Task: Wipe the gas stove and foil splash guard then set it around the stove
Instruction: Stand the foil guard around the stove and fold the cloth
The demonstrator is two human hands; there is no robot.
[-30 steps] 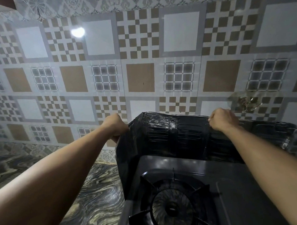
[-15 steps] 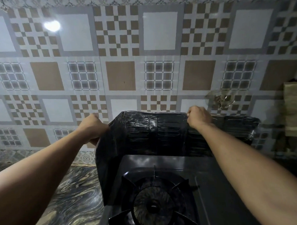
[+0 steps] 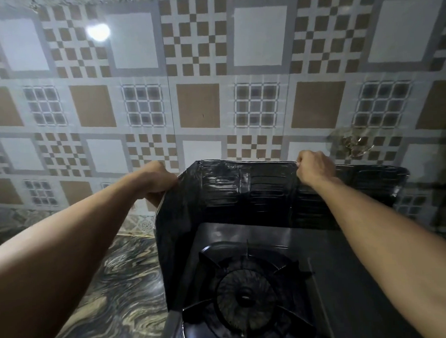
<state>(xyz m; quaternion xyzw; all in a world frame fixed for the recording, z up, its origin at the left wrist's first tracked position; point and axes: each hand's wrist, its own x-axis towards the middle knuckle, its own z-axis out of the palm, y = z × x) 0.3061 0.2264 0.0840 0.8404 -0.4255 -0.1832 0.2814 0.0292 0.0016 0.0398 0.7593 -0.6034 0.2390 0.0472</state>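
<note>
Reaching forward with both arms: left hand (image 3: 157, 180) fisted on the top edge of the splash guard (image 3: 243, 191) at its left corner, right hand (image 3: 315, 168) clenched on the back panel's top edge. Guard is dark, ribbed and creased, standing upright around the gas stove (image 3: 250, 290) along its left side and rear. Stove sits on a marbled countertop (image 3: 112, 288) against a brown-and-white patterned tile wall (image 3: 197, 67).

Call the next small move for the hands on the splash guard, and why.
Probably swing the right end of the splash guard forward along the stove's right side. The left hand holds the left panel, already folded down that side beside the burner; the right hand grips the back panel's top edge, and the right end runs straight along the tiled wall.
</note>
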